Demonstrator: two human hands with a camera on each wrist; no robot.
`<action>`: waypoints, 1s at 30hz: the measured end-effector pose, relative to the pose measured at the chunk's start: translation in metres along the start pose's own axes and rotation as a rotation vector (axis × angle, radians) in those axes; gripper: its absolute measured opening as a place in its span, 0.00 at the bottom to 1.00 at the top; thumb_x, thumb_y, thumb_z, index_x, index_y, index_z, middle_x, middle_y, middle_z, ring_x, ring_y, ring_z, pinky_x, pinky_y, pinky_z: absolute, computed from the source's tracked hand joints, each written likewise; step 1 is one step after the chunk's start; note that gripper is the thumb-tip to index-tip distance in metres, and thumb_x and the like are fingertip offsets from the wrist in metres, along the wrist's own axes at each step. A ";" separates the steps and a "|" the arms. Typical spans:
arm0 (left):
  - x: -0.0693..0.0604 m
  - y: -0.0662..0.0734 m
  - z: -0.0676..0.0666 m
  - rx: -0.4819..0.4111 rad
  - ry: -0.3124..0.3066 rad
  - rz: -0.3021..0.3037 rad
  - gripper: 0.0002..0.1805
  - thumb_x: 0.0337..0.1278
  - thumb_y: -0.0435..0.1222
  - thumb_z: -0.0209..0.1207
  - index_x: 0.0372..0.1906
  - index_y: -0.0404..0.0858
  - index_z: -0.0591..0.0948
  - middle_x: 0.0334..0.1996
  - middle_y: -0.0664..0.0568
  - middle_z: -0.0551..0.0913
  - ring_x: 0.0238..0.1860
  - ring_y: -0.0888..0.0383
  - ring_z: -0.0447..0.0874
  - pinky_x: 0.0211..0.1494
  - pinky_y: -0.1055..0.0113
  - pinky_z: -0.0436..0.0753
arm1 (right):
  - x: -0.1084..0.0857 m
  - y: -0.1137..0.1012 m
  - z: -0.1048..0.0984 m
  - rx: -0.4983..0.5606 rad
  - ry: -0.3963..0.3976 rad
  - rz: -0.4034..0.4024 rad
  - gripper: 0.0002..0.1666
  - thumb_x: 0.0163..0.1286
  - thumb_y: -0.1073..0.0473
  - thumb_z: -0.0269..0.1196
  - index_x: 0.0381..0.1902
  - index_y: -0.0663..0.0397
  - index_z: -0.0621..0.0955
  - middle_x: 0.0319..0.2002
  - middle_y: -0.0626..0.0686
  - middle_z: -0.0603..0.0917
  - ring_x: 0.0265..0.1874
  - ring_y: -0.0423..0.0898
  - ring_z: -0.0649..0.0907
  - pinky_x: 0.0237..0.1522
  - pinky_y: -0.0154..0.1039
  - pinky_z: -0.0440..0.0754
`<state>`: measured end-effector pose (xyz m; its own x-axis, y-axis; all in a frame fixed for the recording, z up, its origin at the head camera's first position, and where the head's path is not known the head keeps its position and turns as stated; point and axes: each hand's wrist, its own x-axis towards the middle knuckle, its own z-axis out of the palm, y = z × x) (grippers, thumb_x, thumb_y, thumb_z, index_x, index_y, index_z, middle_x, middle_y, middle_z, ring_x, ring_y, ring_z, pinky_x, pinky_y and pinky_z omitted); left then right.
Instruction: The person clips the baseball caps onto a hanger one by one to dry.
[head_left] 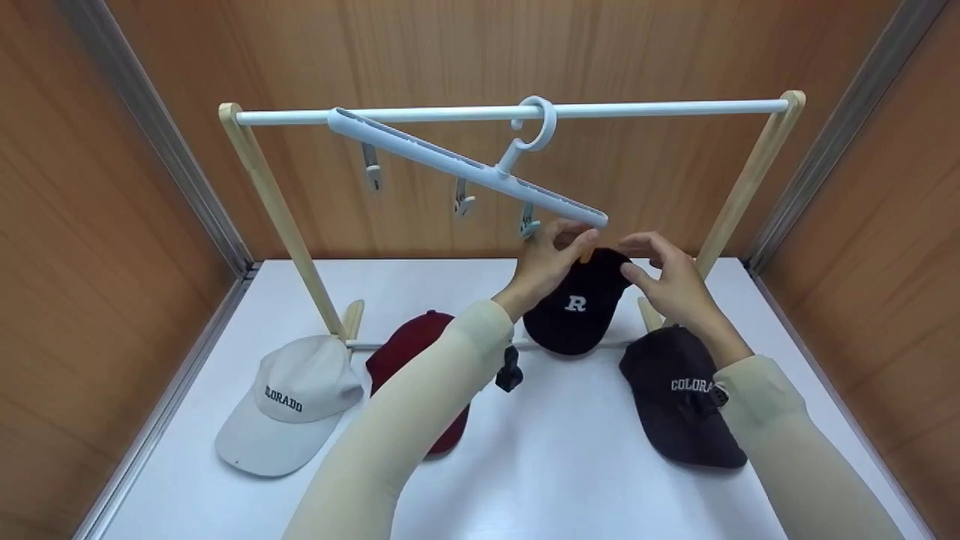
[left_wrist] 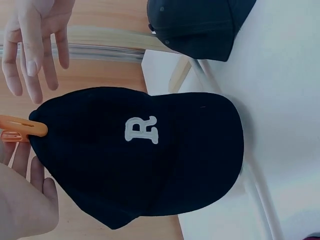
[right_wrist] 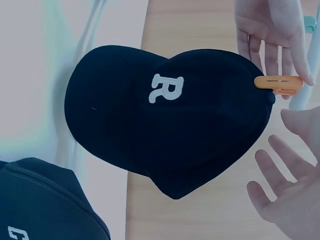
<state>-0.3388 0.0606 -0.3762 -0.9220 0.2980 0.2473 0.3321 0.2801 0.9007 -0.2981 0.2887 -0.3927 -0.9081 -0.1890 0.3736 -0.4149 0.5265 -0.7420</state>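
Note:
An orange clip (left_wrist: 22, 126) bites the crown of a black cap with a white R (head_left: 574, 304), which hangs below the low right end of a tilted light-blue hanger (head_left: 450, 161). My left hand (head_left: 546, 259) is at this clip, its thumb and fingers around the clip's outer end in the right wrist view (right_wrist: 272, 30). To the right of the cap's top, my right hand (head_left: 671, 285) holds nothing, its fingers apart and slightly bent. In the left wrist view, that hand (left_wrist: 40, 40) is beside the crown.
The hanger hooks over a white rail (head_left: 660, 109) on a wooden-legged rack. Grey clips (head_left: 373, 174) and a teal clip (head_left: 529, 223) hang from it. On the white table (head_left: 555, 450) lie a white cap (head_left: 300, 382), a red cap (head_left: 409, 341) and a dark COLORADO cap (head_left: 667, 375).

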 end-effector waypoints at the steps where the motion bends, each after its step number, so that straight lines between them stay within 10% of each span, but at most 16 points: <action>1: 0.000 -0.002 -0.001 0.012 -0.001 0.009 0.28 0.74 0.57 0.61 0.68 0.47 0.81 0.59 0.59 0.86 0.61 0.63 0.83 0.69 0.62 0.80 | -0.001 0.000 0.000 0.002 0.002 -0.003 0.23 0.80 0.63 0.63 0.69 0.57 0.76 0.65 0.59 0.83 0.69 0.62 0.78 0.73 0.67 0.67; 21: -0.029 -0.037 -0.059 0.128 -0.022 -0.024 0.34 0.68 0.52 0.69 0.73 0.47 0.75 0.70 0.52 0.79 0.72 0.52 0.72 0.75 0.53 0.72 | -0.016 0.001 0.003 0.034 0.023 -0.005 0.24 0.80 0.62 0.63 0.70 0.59 0.75 0.68 0.58 0.78 0.67 0.58 0.78 0.72 0.61 0.72; 30: -0.051 -0.045 -0.094 0.213 -0.034 -0.010 0.34 0.68 0.49 0.71 0.72 0.42 0.75 0.65 0.49 0.81 0.70 0.48 0.72 0.73 0.50 0.73 | -0.023 0.001 0.004 0.082 0.027 -0.009 0.23 0.80 0.64 0.63 0.69 0.60 0.76 0.67 0.60 0.79 0.64 0.59 0.80 0.60 0.26 0.77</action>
<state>-0.3258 -0.0525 -0.3959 -0.9193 0.3239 0.2236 0.3611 0.4682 0.8065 -0.2780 0.2899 -0.4039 -0.9028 -0.1704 0.3950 -0.4276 0.4551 -0.7810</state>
